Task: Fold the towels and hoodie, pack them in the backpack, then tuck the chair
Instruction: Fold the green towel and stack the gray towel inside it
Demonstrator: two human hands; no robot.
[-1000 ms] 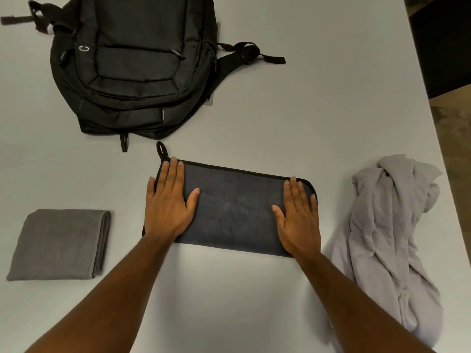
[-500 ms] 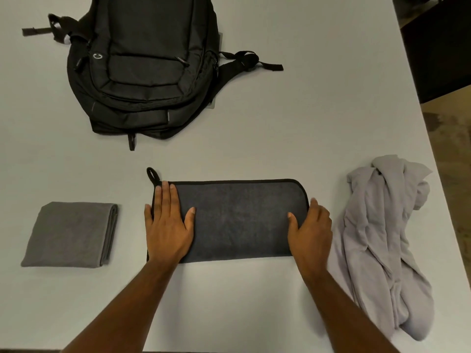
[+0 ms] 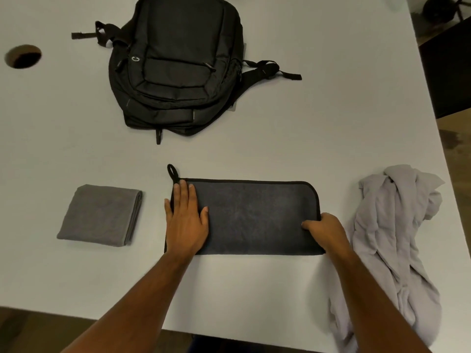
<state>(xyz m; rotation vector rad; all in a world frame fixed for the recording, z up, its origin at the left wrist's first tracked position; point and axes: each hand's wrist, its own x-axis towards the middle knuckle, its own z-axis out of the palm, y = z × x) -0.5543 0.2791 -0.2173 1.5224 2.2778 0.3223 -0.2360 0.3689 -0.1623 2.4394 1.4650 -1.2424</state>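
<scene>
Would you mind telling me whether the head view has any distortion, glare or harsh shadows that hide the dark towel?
Head view: wide-angle bowing curves the table edges; lighting is soft and even, no glare, only faint shadows beside the backpack and hoodie; the dark towel stays legible, slightly soft in texture.

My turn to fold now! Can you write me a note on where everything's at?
Left hand lies flat on the left end of the dark towel. Right hand grips its right end, fingers curled round the edge.
The dark towel is folded into a long strip in the middle of the table. The grey towel lies folded to its left. The hoodie lies crumpled on the right. The backpack lies at the far side, looking zipped shut.
Done: grey towel folded.
Left: finish the dark towel, fold the hoodie, pack everything, tuck the chair.
</scene>
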